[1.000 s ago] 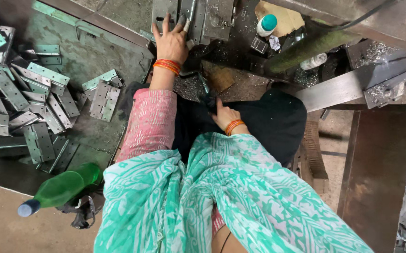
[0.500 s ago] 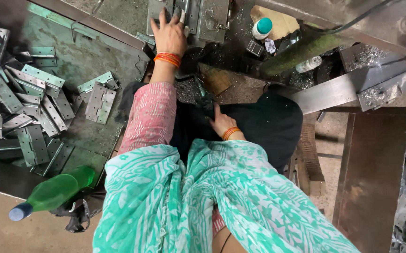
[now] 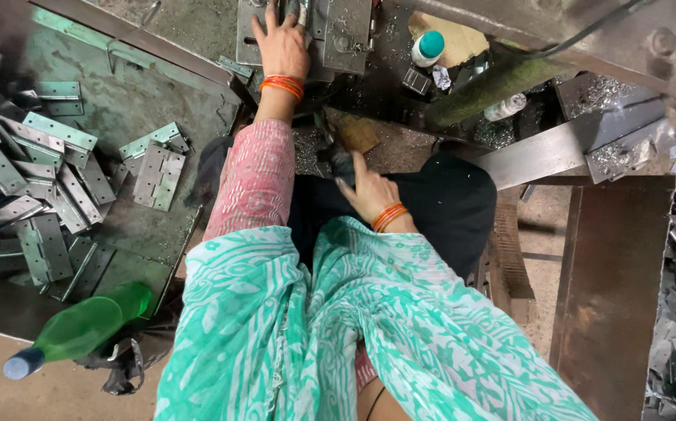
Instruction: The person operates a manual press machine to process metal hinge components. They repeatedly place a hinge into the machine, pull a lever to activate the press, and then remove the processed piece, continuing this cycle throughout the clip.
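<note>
Fingers spread, the left hand (image 3: 282, 43) presses flat on the metal plate (image 3: 338, 35) at the press, the right hand (image 3: 369, 191) rests loosely curled, empty, in the lap — steadying works best with fingertips clear of the die.

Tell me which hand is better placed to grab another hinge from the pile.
Left, probably. The hinges lie on that side, while the right hand rests in the lap across the body. But the left hand now lies on the machine plate.

Dusty concrete floor (image 3: 34, 382), green metal tray (image 3: 158, 93), rusty steel bench (image 3: 610, 296).
</note>
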`<state>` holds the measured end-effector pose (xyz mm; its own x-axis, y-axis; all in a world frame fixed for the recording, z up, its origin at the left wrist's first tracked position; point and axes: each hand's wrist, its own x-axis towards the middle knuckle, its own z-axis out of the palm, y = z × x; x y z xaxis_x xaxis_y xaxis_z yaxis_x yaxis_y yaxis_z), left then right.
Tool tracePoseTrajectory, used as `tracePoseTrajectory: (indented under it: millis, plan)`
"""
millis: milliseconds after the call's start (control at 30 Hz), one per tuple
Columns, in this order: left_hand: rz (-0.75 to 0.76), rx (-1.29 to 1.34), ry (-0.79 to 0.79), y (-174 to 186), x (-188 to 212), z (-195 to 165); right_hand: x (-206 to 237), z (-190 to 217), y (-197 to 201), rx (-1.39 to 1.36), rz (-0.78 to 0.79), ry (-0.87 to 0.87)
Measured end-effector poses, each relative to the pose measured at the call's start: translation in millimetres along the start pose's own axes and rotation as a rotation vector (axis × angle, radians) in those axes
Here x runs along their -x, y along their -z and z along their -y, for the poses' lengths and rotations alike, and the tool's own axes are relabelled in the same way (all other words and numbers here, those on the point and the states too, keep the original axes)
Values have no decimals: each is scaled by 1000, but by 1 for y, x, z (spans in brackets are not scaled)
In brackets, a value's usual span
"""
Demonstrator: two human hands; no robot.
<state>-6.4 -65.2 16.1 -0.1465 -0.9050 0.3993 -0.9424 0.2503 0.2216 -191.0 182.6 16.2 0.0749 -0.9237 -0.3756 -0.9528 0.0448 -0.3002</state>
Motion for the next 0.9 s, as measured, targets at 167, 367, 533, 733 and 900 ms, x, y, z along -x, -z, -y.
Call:
tracePoseTrajectory:
  millis: [167, 367, 533, 733, 900]
  plan:
    - [44, 41, -2, 4, 10, 0, -5, -33, -79, -54, 99, -40]
    - [148, -12, 58, 9, 31, -4, -2, -25, -45, 2, 116, 1]
    - [-45, -43, 14, 5, 19, -3, 8, 15, 27, -42, -34, 24]
    - [31, -35, 46, 6, 5, -2, 3, 2, -3, -1, 38, 17]
    - [-33, 18, 42, 13, 10, -4, -4, -33, -77, -14, 124, -55]
